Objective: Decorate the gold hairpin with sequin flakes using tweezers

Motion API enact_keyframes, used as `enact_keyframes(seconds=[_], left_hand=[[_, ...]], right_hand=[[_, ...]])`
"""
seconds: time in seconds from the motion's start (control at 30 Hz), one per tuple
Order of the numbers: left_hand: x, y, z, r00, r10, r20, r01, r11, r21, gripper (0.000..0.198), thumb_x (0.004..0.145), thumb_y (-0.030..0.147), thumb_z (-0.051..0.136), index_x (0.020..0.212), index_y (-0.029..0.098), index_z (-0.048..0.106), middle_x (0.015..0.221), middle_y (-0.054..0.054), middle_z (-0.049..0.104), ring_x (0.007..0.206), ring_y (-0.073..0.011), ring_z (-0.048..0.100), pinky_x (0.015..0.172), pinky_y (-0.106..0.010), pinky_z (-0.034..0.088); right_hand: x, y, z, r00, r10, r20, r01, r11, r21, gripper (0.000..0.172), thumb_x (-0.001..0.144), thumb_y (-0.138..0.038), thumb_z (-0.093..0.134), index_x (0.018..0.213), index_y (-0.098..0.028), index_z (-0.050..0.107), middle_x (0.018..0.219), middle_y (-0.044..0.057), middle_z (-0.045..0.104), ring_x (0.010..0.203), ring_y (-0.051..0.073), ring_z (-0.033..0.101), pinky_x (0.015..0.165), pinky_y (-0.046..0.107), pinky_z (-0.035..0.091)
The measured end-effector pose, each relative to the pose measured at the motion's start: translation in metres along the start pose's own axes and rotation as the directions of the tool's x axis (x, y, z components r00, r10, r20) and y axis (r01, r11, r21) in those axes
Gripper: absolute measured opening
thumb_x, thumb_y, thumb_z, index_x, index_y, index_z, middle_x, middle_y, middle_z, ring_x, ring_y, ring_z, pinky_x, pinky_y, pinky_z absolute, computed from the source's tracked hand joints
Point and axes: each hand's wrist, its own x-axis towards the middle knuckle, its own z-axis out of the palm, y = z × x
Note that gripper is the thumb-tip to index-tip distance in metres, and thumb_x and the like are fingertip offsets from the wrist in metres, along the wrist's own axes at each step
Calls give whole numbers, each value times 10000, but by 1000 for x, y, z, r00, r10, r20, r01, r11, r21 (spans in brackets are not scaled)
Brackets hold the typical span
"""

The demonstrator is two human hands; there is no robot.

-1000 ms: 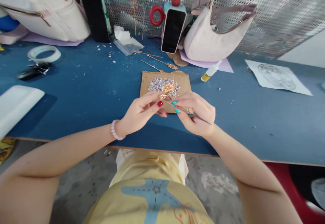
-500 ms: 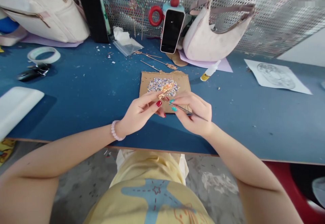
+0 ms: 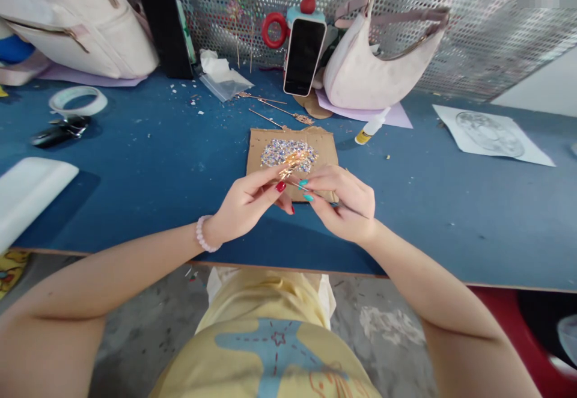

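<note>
Many beads (image 3: pixel 276 153) on cardboard (image 3: pixel 327 145); left hand (image 3: pixel 247 202) grips gold ornament (image 3: pixel 294 162), right hand (image 3: pixel 346 202) slim tool (image 3: pixel 327 199).

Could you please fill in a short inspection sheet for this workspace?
Surface: blue table, with small scraps scattered near the back.
Job's things: gold-coloured ornament held over the cardboard, which carries a pile of shiny bits; gold-coloured pins lie behind it.
Clutter: tape roll at the left; plastic bag at the back; small bottle and printed paper toward the right.
Hands: left hand holds the ornament; right hand holds a thin metal tool in its fingers, pointed toward the ornament.
Cables: nothing seen.
Surroundings: mesh wall behind; backpack, phone and handbag along the back.
</note>
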Motion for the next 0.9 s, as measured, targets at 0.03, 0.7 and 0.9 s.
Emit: enact_keyframes(seconds=[0.03, 0.7, 0.9], left_hand=[[0, 0, 0, 1000, -6, 4, 6, 1000, -5, 430, 1074, 508, 717, 1377, 208, 772, 1006, -83, 853, 707, -164, 817, 710, -276, 726], [-1, -4, 1, 1000, -10, -5, 10, 999, 51, 505, 1081, 520, 695, 1488, 221, 719, 1258, -133, 853, 765, -186, 858, 675, -246, 717], [-1, -6, 0, 1000, -7, -25, 9, 997, 74, 515, 1081, 509, 698, 1496, 205, 712, 1287, -146, 843, 807, -211, 871, 674, -261, 722]], right_hand=[[1, 0, -1, 999, -31, 11, 31, 999, -32, 89, 1063, -165, 663, 1114, -212, 717, 951, 69, 815, 875, 195, 810, 742, 333, 671], [4, 5, -7, 976, -178, 127, 204, 950, -238, 103, 1048, -151, 619, 1105, -225, 663, 922, 54, 805, 775, 204, 749, 683, 353, 606], [3, 9, -9, 964, -202, 175, 249, 917, -313, 77, 1059, -202, 652, 1116, -250, 671, 951, 41, 810, 802, 208, 747, 656, 356, 550]])
